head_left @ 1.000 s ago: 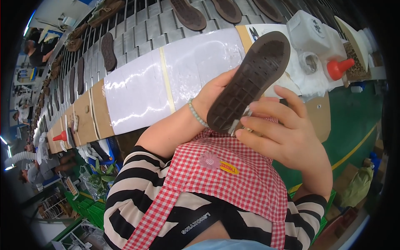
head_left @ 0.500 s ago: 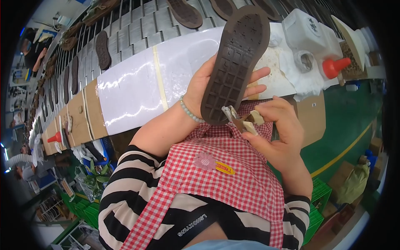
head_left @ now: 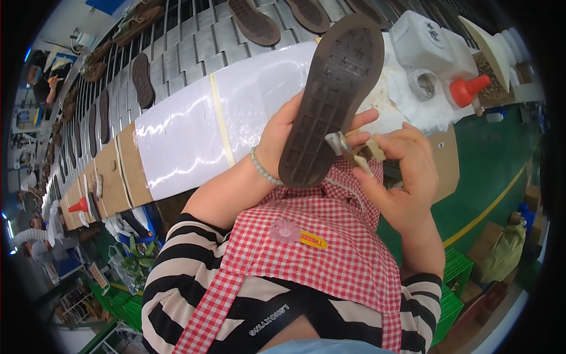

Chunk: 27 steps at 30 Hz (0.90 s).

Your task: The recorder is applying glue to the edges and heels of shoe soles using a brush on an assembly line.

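Note:
A dark brown shoe sole [head_left: 333, 88] rests tilted in my left hand [head_left: 276, 133], its gridded face turned toward me. The thumb side of that hand is behind the sole's left edge, while its fingertips show past the right edge. Between the thumb and fingers of my right hand [head_left: 407, 174] is a small applicator-like tool [head_left: 359, 156]. Pale tape or padding wraps its handle, and its tip is whitish. That tip is at the right edge of the sole's lower half; whether it touches, I cannot tell.
More brown soles [head_left: 254, 22] lie on a slatted metal conveyor [head_left: 200, 44] beyond a plastic-covered ledge [head_left: 183, 127]. At the right stand a white plastic jug [head_left: 421, 44], a wrapped round container [head_left: 423, 84] and a red-nozzled bottle [head_left: 469, 89]. Green crates [head_left: 451, 301] sit low at the right.
The tool in my right hand has moved up along the sole's right edge from near its lower end. The sole has shifted slightly and stays in my left hand.

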{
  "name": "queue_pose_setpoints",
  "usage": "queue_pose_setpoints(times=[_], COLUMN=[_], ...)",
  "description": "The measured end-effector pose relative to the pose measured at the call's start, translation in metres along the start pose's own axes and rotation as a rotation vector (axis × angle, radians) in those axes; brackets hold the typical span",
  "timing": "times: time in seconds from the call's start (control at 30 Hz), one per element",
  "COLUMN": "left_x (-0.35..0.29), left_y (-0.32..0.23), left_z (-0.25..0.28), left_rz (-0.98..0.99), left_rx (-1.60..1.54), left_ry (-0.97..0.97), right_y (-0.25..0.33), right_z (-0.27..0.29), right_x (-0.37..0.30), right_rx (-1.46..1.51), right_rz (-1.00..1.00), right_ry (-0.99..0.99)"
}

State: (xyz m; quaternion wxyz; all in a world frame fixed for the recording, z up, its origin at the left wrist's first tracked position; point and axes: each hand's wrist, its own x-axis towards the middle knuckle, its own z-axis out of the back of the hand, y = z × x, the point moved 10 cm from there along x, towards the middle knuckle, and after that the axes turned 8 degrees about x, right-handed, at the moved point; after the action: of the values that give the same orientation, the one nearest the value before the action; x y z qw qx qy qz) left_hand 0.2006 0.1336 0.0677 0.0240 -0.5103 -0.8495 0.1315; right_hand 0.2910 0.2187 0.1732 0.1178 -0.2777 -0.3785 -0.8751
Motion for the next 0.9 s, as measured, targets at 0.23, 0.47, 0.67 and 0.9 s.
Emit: queue_pose_setpoints(times=[0.23, 0.47, 0.67, 0.9], left_x=[-0.006, -0.012, -0.014, -0.019], left_y=[0.006, 0.012, 0.016, 0.018], left_z=[-0.005, 0.0, -0.005, 0.01], left_rz=[0.021, 0.028, 0.09, 0.17], left_rx=[0.011, 0.146, 0.101, 0.066], left_ry=[0.048, 0.023, 0.063, 0.004], right_y=[-0.005, -0.015, -0.018, -0.04], right_z=[0.013, 0.022, 0.033, 0.042], right_x=[0.007, 0.011, 0.015, 0.017], right_rx=[-0.072, -0.079, -0.129, 0.014], right_rz=[-0.001, -0.039, -0.011, -0.16], right_ry=[-0.063, -0.092, -0.129, -0.173])
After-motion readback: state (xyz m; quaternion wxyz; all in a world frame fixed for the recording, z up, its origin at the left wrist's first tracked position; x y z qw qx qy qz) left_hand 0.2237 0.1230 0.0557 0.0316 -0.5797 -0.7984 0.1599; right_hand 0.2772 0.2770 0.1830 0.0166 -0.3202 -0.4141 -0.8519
